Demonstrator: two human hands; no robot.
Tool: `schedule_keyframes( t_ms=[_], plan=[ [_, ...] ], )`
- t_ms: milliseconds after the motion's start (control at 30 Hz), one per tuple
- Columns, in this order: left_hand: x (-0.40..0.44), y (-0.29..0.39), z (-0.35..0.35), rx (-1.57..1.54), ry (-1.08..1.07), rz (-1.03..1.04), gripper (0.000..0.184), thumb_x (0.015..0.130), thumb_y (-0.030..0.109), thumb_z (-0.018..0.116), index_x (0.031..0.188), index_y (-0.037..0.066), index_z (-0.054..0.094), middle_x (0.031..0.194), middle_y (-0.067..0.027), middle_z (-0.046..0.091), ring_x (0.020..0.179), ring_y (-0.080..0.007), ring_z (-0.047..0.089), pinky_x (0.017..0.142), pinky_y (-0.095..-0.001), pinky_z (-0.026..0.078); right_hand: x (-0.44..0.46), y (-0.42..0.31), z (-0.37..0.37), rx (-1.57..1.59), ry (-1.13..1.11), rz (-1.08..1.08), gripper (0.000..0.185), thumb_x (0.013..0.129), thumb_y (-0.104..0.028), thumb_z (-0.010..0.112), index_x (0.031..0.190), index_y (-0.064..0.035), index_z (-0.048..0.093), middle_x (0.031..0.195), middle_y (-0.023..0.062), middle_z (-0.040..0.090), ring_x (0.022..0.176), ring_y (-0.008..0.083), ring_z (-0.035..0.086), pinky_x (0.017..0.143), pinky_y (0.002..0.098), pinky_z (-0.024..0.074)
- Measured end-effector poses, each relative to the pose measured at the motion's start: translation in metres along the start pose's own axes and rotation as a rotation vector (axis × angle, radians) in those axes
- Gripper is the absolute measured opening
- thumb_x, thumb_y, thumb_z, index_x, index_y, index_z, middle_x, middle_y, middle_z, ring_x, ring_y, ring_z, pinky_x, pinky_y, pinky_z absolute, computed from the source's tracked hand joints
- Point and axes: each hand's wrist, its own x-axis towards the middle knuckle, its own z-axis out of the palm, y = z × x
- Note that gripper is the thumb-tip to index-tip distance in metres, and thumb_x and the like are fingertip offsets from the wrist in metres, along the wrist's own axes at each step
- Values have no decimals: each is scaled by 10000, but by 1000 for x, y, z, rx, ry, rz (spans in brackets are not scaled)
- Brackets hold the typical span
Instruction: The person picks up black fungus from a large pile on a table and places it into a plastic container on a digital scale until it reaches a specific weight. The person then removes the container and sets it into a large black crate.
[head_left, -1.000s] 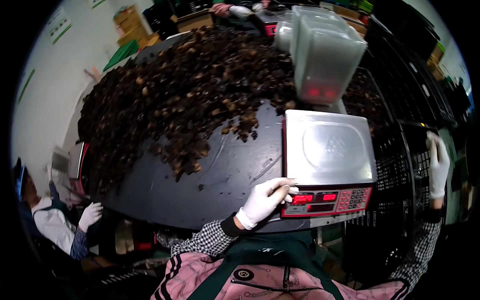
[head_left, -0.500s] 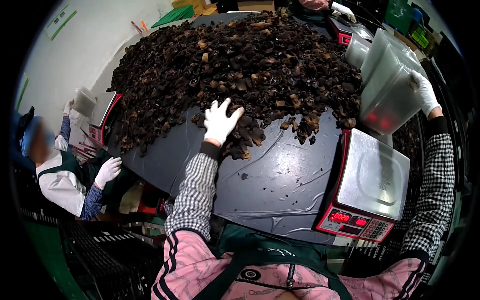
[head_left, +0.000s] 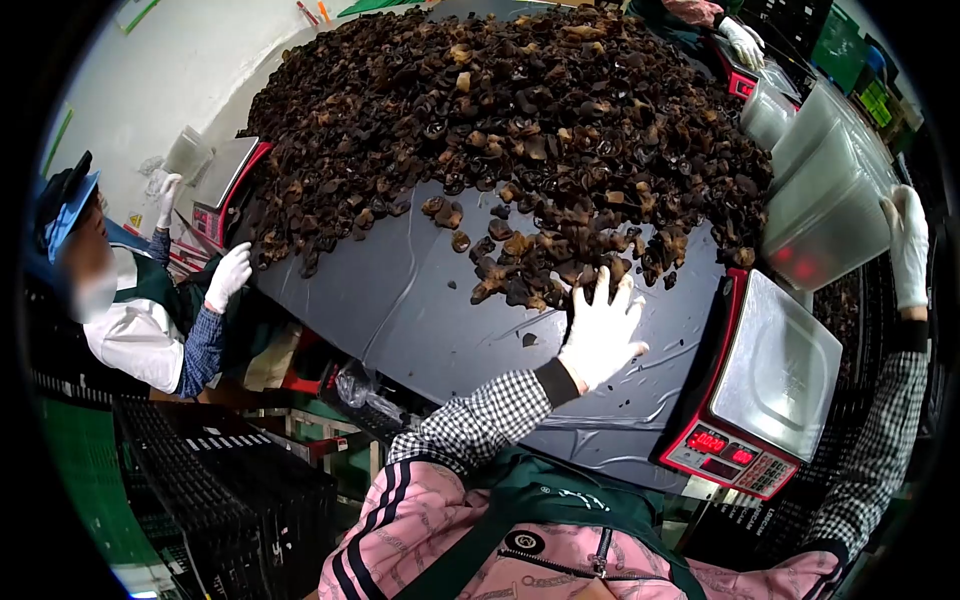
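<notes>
My left hand (head_left: 602, 335), in a white glove, has its fingers spread at the near edge of a big heap of dark brown dried pieces (head_left: 540, 130). Its fingertips touch some loose pieces on the dark table (head_left: 400, 310). On the right, my right hand (head_left: 907, 245), also gloved, is at the side of a stack of clear plastic containers (head_left: 835, 190); whether it grips them is hard to tell. Between my hands stands a red scale (head_left: 780, 365) with a bare metal plate and lit red digits.
At the left a co-worker (head_left: 135, 320) in white gloves stands by another scale (head_left: 225, 185). A second person's gloved hand (head_left: 742, 42) is at a scale at the top right. Black crates (head_left: 230, 480) are stacked at the lower left.
My left hand has moved right and nearer to me, and several pieces now lie closer to the table's front. My right hand has shifted slightly down along the containers.
</notes>
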Motion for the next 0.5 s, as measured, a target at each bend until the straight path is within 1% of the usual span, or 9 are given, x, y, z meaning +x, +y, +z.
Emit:
schedule_keyframes(
  t_ms=[67, 133, 200, 233, 267, 333, 367, 400, 500],
  plan=[
    [-20, 7, -2, -15, -7, 45, 733, 885, 566, 675, 1472, 153, 529, 1600, -171, 376, 1494, -462, 271, 1108, -753, 260, -28, -36, -23, -16, 88, -94, 244, 999, -87, 658, 1223, -11, 600, 1086, 134, 664, 1015, 267, 646, 917, 355, 509],
    [-39, 11, -6, -46, 18, 76, 690, 903, 530, 674, 1472, 168, 526, 1603, -136, 376, 1489, -462, 273, 1093, -758, 275, -69, -87, -48, 50, 122, -148, 247, 1030, -38, 586, 1274, 2, 593, 1172, 131, 677, 1131, 255, 642, 1023, 337, 492],
    [-58, 14, -8, -29, -2, 147, 650, 917, 472, 679, 1475, 175, 525, 1605, -124, 375, 1484, -455, 284, 1073, -767, 292, -110, -138, -73, -33, 104, -283, 265, 1021, 23, 558, 1282, 13, 602, 1199, 141, 678, 1171, 292, 635, 1095, 421, 465],
    [-67, 15, -22, -62, -38, 163, 578, 938, 367, 668, 1464, 165, 539, 1599, -140, 385, 1471, -452, 311, 1098, -689, 341, -128, -160, -82, -35, 84, -296, 296, 990, 56, 574, 1277, -4, 614, 1188, 138, 680, 1140, 283, 645, 1092, 470, 463],
    [-75, 14, -27, -94, -33, 204, 558, 935, 329, 665, 1453, 157, 549, 1583, -148, 408, 1455, -449, 341, 1107, -646, 361, -147, -179, -87, -41, 64, -306, 334, 959, 89, 590, 1273, -21, 625, 1177, 135, 682, 1109, 274, 655, 1090, 519, 462],
    [-87, 8, -35, -155, -24, 290, 524, 928, 252, 658, 1432, 142, 569, 1551, -165, 452, 1424, -443, 402, 1125, -559, 400, -187, -202, -86, -10, 32, -229, 334, 952, 52, 624, 1271, -45, 637, 1121, 108, 689, 1070, 264, 660, 1091, 550, 457],
    [-86, -1, -39, -193, 47, 347, 485, 891, 147, 640, 1374, 108, 608, 1464, -175, 546, 1342, -403, 519, 1105, -448, 455, -207, -205, -79, -28, 34, -194, 314, 953, 28, 632, 1257, -53, 643, 1085, 97, 687, 1043, 264, 662, 1085, 541, 464],
    [-83, -12, -47, -268, 192, 325, 472, 846, 74, 624, 1319, 84, 635, 1400, -177, 599, 1251, -377, 595, 1077, -443, 485, -227, -208, -70, -46, 36, -158, 296, 954, 4, 641, 1242, -62, 649, 1048, 85, 686, 1015, 264, 664, 1078, 532, 470],
    [-63, -69, -71, -120, 321, 38, 460, 816, 27, 615, 1272, 73, 652, 1370, -192, 614, 1205, -374, 610, 1051, -446, 497, -280, -198, -42, -65, -42, -69, 304, 884, 11, 663, 1176, -77, 661, 1012, 69, 683, 987, 243, 656, 1051, 517, 469]
  ],
)
